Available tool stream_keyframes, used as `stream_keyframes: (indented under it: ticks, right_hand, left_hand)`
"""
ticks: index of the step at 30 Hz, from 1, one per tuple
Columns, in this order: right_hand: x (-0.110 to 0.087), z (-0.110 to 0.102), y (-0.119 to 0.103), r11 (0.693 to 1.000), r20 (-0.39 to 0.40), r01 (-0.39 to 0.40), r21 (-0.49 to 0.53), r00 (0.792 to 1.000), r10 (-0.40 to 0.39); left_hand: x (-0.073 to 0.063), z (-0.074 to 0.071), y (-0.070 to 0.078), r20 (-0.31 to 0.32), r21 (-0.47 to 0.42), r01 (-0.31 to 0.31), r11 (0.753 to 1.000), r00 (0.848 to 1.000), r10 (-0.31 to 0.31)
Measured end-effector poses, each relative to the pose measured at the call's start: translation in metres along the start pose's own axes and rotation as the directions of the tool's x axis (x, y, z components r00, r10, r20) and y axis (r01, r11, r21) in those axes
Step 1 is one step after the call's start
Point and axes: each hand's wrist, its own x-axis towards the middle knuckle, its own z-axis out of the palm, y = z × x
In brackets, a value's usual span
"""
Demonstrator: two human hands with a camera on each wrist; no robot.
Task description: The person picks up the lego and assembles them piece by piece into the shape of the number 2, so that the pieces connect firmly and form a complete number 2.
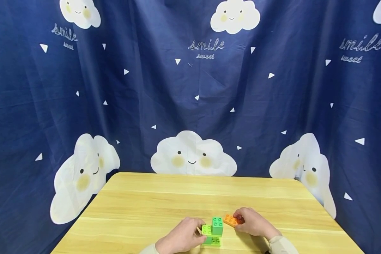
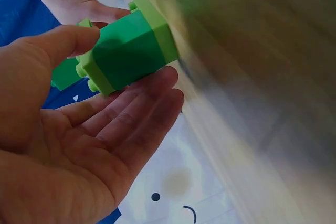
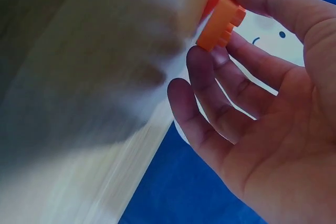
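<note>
Near the table's front, my left hand point(image 1: 183, 235) grips a stack of toy building blocks point(image 1: 217, 229) by its left side. The stack has light-green studded plates above and below a green brick point(image 2: 126, 48), and another green brick stands on its top right. In the left wrist view the thumb lies on one side and the fingers reach round the other. Just right of the stack, my right hand point(image 1: 253, 223) pinches a flat orange studded block point(image 1: 230, 221) at its right end. Close over the wood, the orange block point(image 3: 216, 24) sits between thumb and fingertips.
Both hands work over a light wooden table point(image 1: 177, 197) with rounded far corners. Behind and beside it hangs a dark blue curtain point(image 1: 165, 91) printed with white clouds and triangles.
</note>
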Motion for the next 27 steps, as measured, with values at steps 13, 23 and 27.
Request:
stream_keyframes:
  ticks: [13,23,27]
  right_hand:
    - [0.004,-0.011,-0.007,0.998,-0.056,0.057,0.016,0.997,-0.056]
    - [0.000,-0.016,-0.015,0.997,-0.088,0.074,-0.015,0.993,-0.075]
    - [-0.002,-0.018,-0.019,0.996,-0.104,0.090,-0.024,0.990,-0.092]
  left_hand:
    - [0.002,-0.004,-0.001,0.004,0.181,0.080,0.980,0.997,-0.082]
    - [0.002,-0.012,0.000,-0.057,0.091,0.113,0.989,0.992,-0.108]
    - [0.000,-0.013,0.000,-0.102,0.111,0.114,0.987,0.989,-0.103]
